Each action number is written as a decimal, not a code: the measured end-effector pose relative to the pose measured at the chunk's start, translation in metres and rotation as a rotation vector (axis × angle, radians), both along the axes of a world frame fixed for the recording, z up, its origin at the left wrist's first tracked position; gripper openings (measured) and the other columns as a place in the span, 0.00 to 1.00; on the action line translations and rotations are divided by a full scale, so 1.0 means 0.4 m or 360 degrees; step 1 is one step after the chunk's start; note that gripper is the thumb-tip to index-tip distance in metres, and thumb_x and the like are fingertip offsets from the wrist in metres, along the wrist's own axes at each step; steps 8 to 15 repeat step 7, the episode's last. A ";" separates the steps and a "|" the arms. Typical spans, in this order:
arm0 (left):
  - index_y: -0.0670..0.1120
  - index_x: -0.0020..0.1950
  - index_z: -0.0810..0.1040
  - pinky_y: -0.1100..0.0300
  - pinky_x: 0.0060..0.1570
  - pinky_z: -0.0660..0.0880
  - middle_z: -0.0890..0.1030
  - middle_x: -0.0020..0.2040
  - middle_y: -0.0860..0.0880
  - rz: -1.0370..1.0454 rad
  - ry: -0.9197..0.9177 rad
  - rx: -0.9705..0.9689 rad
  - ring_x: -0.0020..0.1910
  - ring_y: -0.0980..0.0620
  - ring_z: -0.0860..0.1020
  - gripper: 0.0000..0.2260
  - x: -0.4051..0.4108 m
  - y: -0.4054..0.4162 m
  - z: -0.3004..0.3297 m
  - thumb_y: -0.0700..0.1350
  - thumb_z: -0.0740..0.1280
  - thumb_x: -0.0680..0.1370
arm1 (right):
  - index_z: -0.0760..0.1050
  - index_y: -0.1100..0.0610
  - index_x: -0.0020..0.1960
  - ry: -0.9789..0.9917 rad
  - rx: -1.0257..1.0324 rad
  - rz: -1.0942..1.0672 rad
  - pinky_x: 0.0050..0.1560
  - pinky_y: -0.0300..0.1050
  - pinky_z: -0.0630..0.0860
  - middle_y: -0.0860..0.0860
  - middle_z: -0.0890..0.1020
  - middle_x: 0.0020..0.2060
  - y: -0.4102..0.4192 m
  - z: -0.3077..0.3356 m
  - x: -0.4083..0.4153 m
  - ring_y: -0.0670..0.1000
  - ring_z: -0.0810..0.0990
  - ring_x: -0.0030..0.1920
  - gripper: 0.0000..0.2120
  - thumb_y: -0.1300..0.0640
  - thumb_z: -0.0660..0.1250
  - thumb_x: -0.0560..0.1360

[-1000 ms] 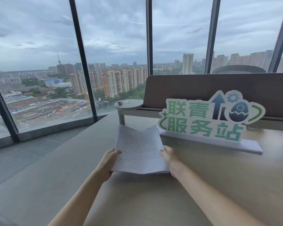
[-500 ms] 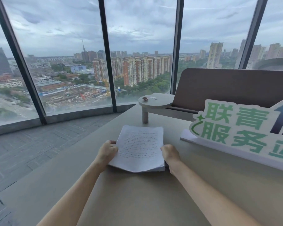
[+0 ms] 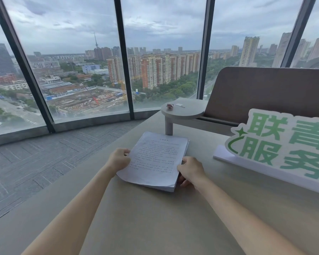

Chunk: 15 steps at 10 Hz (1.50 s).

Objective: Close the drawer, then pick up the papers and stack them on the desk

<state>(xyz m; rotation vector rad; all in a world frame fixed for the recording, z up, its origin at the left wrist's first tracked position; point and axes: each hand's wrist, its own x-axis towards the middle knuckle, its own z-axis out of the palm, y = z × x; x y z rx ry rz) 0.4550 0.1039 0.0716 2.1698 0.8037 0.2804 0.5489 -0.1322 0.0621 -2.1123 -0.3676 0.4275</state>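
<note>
Windows (image 3: 72, 70) fill the view from 9 to 1 o'clock; floor (image 3: 35, 162) lies below them at 9; the desk (image 3: 155, 218) runs from 6 up toward 12. Left hand (image 3: 118, 159) curls on the papers' left edge, fingers tucked against the sheets, pinching that edge as far as I can tell; the papers (image 3: 155, 159) lie at centre on the desk, near a shelf post (image 3: 168, 127) at 12; right hand (image 3: 191, 169) clasps the right edge, thumb on top, fingers under the near corner. Judging by looks, the stack is light, limp and slippery sheet on sheet; hold both long edges and tap square, or it may fan out. Its long axis runs from 6 toward 12, tipped slightly to 1; text top points away. Sign (image 3: 284, 144) stands at 3, well apart. No drawer shows.
</note>
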 end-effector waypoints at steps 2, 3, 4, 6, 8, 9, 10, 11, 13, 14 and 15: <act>0.46 0.51 0.84 0.54 0.49 0.76 0.84 0.48 0.44 -0.0039 -0.0007 0.0084 0.50 0.43 0.80 0.19 0.015 0.031 -0.018 0.35 0.58 0.68 | 0.78 0.66 0.54 -0.0011 -0.0014 0.0002 0.23 0.47 0.81 0.58 0.83 0.42 0.004 0.001 0.005 0.54 0.84 0.28 0.15 0.64 0.58 0.72; 0.46 0.53 0.84 0.53 0.49 0.76 0.85 0.48 0.44 -0.0100 -0.0005 0.0175 0.50 0.44 0.80 0.19 0.017 0.045 -0.025 0.34 0.59 0.70 | 0.79 0.64 0.54 -0.0023 -0.0011 0.0012 0.25 0.49 0.82 0.58 0.83 0.43 0.008 -0.005 0.006 0.52 0.84 0.28 0.14 0.63 0.59 0.73; 0.45 0.53 0.84 0.48 0.53 0.77 0.85 0.49 0.42 -0.0147 0.0035 0.0268 0.51 0.42 0.81 0.18 0.018 0.059 -0.029 0.35 0.59 0.70 | 0.80 0.64 0.53 -0.0022 0.0028 0.0018 0.28 0.53 0.83 0.58 0.84 0.42 0.012 -0.010 0.004 0.51 0.83 0.26 0.13 0.63 0.61 0.72; 0.44 0.71 0.70 0.48 0.64 0.69 0.74 0.62 0.39 -0.0182 0.0332 0.0778 0.65 0.40 0.70 0.24 0.020 0.052 -0.031 0.40 0.60 0.75 | 0.68 0.60 0.71 -0.0177 -0.0044 0.0112 0.24 0.45 0.80 0.58 0.82 0.44 0.010 0.004 -0.007 0.55 0.85 0.30 0.26 0.64 0.60 0.73; 0.45 0.71 0.69 0.47 0.63 0.70 0.73 0.63 0.38 -0.0114 0.0320 0.0857 0.65 0.40 0.68 0.23 0.025 0.048 -0.033 0.39 0.58 0.75 | 0.64 0.57 0.74 -0.0180 -0.0116 0.0150 0.24 0.44 0.80 0.55 0.81 0.46 0.015 0.011 -0.004 0.53 0.84 0.29 0.29 0.62 0.60 0.73; 0.45 0.71 0.69 0.47 0.63 0.70 0.73 0.63 0.38 -0.0114 0.0320 0.0857 0.65 0.40 0.68 0.23 0.025 0.048 -0.033 0.39 0.58 0.75 | 0.64 0.57 0.74 -0.0180 -0.0116 0.0150 0.24 0.44 0.80 0.55 0.81 0.46 0.015 0.011 -0.004 0.53 0.84 0.29 0.29 0.62 0.60 0.73; 0.45 0.71 0.69 0.47 0.63 0.70 0.73 0.63 0.38 -0.0114 0.0320 0.0857 0.65 0.40 0.68 0.23 0.025 0.048 -0.033 0.39 0.58 0.75 | 0.64 0.57 0.74 -0.0180 -0.0116 0.0150 0.24 0.44 0.80 0.55 0.81 0.46 0.015 0.011 -0.004 0.53 0.84 0.29 0.29 0.62 0.60 0.73; 0.45 0.71 0.69 0.47 0.63 0.70 0.73 0.63 0.38 -0.0114 0.0320 0.0857 0.65 0.40 0.68 0.23 0.025 0.048 -0.033 0.39 0.58 0.75 | 0.64 0.57 0.74 -0.0180 -0.0116 0.0150 0.24 0.44 0.80 0.55 0.81 0.46 0.015 0.011 -0.004 0.53 0.84 0.29 0.29 0.62 0.60 0.73; 0.45 0.71 0.69 0.47 0.63 0.70 0.73 0.63 0.38 -0.0114 0.0320 0.0857 0.65 0.40 0.68 0.23 0.025 0.048 -0.033 0.39 0.58 0.75 | 0.64 0.57 0.74 -0.0180 -0.0116 0.0150 0.24 0.44 0.80 0.55 0.81 0.46 0.015 0.011 -0.004 0.53 0.84 0.29 0.29 0.62 0.60 0.73; 0.45 0.71 0.69 0.47 0.63 0.70 0.73 0.63 0.38 -0.0114 0.0320 0.0857 0.65 0.40 0.68 0.23 0.025 0.048 -0.033 0.39 0.58 0.75 | 0.64 0.57 0.74 -0.0180 -0.0116 0.0150 0.24 0.44 0.80 0.55 0.81 0.46 0.015 0.011 -0.004 0.53 0.84 0.29 0.29 0.62 0.60 0.73; 0.45 0.71 0.69 0.47 0.63 0.70 0.73 0.63 0.38 -0.0114 0.0320 0.0857 0.65 0.40 0.68 0.23 0.025 0.048 -0.033 0.39 0.58 0.75 | 0.64 0.57 0.74 -0.0180 -0.0116 0.0150 0.24 0.44 0.80 0.55 0.81 0.46 0.015 0.011 -0.004 0.53 0.84 0.29 0.29 0.62 0.60 0.73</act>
